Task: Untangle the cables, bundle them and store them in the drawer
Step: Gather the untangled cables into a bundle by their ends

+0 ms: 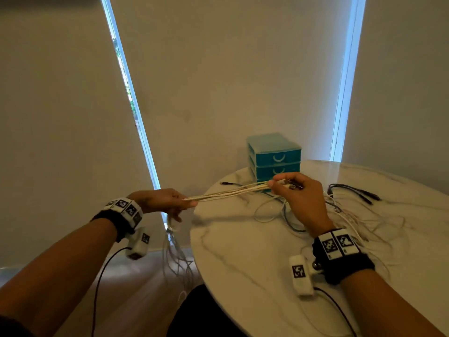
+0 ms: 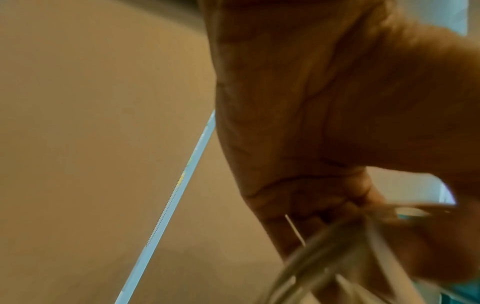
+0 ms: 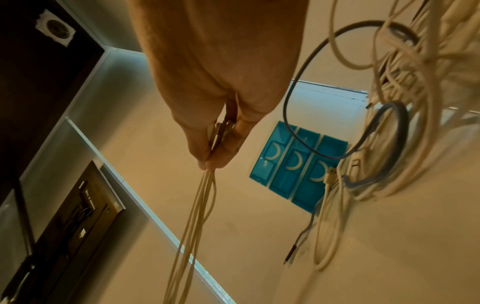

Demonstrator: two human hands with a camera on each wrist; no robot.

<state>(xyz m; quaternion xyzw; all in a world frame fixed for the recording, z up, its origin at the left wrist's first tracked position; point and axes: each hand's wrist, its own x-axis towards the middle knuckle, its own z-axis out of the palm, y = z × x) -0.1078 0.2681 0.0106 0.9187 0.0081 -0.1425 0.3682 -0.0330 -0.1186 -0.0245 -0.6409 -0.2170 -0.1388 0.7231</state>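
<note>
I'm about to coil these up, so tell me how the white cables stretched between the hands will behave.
Probably floppy: the white cables run straight only between the left hand and right hand, and past the left hand they hang limp off the table. Likely light, since fingertips alone hold them. They may snag, as a tangled pile lies nearby.

We wear black wristbands [image 1: 345, 263] topped with white blocks of square black-and-white markers, white cabled cameras [image 1: 300, 274] beneath the bands.

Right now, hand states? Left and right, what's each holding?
Left hand: closed around the white cables, their slack hanging off the table edge.
Right hand: closed, pinching the same white cables at their connector ends.
</note>
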